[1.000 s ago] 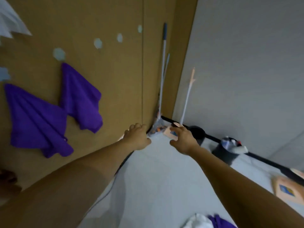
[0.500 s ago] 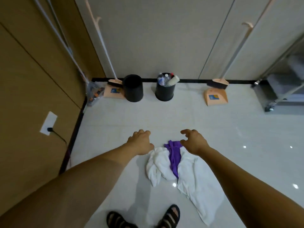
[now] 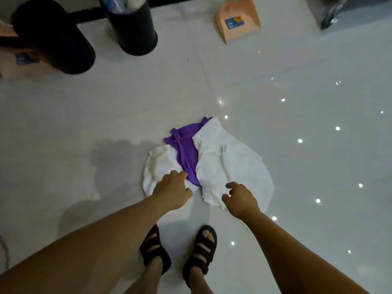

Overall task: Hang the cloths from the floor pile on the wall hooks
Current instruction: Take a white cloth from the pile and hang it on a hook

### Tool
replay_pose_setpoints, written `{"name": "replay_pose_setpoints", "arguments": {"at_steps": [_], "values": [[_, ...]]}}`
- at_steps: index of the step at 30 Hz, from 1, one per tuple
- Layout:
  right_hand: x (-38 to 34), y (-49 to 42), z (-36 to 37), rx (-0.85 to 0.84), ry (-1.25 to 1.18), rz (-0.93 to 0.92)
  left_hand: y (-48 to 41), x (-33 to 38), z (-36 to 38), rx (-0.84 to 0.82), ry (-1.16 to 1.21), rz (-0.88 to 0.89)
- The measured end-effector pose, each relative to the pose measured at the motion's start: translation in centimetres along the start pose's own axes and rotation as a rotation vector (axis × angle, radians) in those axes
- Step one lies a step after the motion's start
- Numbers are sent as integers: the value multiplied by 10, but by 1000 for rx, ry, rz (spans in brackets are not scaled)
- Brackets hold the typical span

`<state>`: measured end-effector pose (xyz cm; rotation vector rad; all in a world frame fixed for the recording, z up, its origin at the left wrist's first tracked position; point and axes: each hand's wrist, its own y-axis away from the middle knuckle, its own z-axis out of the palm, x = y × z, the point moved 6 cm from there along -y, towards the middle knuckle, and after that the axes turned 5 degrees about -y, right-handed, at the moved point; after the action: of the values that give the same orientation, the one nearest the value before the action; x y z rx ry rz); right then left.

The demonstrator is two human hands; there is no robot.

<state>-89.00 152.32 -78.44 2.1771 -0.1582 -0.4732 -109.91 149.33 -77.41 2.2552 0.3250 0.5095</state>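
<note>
While two white cloths (image 3: 233,166) flank one purple cloth (image 3: 186,151), both hands hover.

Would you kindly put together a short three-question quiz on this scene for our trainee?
1. True or false: the purple cloth lies between two white cloths.
2. Which of the hands is at the purple cloth's near end: A) left hand, B) right hand?
3. Fill in: the orange dustpan lies to the ___ of the upright black bin.

Key
1. True: a white cloth lies left of it and a larger white cloth lies right of it.
2. A; the right hand hovers open over the larger white cloth's near edge.
3. right
</note>
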Motion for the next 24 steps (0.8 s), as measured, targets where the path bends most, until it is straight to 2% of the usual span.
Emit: {"name": "replay_pose_setpoints", "arguments": {"at_steps": [5, 10, 17, 24], "values": [[95, -103, 93, -45, -6, 123, -113, -7, 108, -50, -48, 32], [150, -180, 155, 29, -55, 158, -181, -3, 188, -42, -58, 107], [121, -258, 167, 367, -145, 49, -217, -8, 223, 32, 32, 150], [111, -285, 165, 339, -117, 161, -228, -5, 208, 76, 45, 146]]}}
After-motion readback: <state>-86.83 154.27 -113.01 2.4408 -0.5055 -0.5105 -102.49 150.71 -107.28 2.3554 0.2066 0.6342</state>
